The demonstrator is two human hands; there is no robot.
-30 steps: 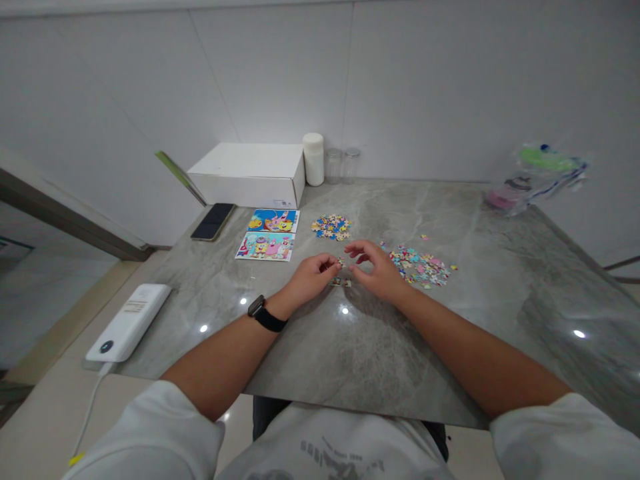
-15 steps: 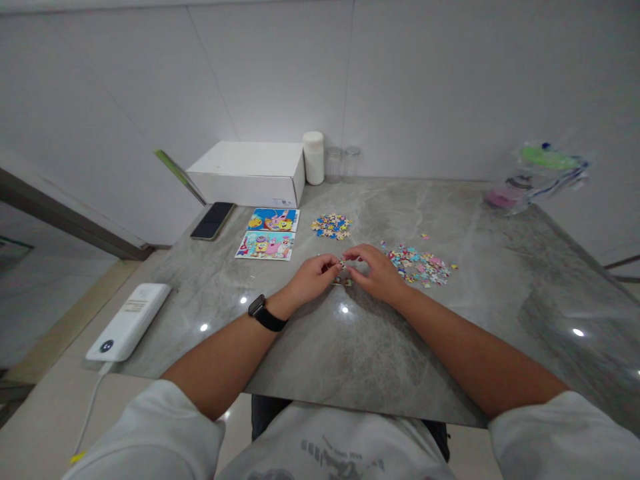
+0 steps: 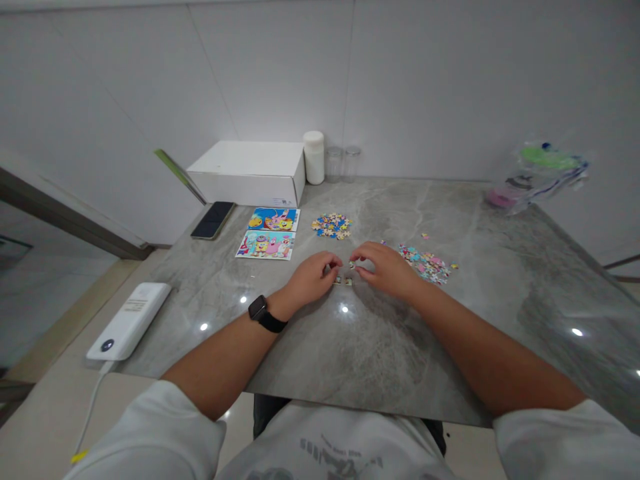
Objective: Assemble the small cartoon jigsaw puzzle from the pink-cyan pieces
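My right hand (image 3: 383,268) pinches a small puzzle piece (image 3: 352,265) between thumb and fingertips, just above the grey table. Opposite it, my left hand (image 3: 315,275) has its thumb and index finger slightly apart, with nothing visible between them. Under the fingertips, a couple of small puzzle pieces (image 3: 349,282) lie on the tabletop; the left fingers partly cover those beside them. Right of my right hand spreads a pile of multicoloured puzzle pieces (image 3: 430,267), partly hidden by that hand. A second pile of blue and yellow puzzle pieces (image 3: 331,226) lies further back.
Two cartoon picture cards (image 3: 266,246) lie left of the piles, with a phone (image 3: 213,221) beyond. A white box (image 3: 245,170), a white bottle (image 3: 314,158) and two clear glasses (image 3: 352,165) stand along the wall. A power bank (image 3: 129,321) sits left, a plastic bag (image 3: 537,177) right.
My hands have moved apart from each other. The right hand has shifted slightly right with the puzzle piece, and the left fingers have parted, uncovering more of the pieces below.
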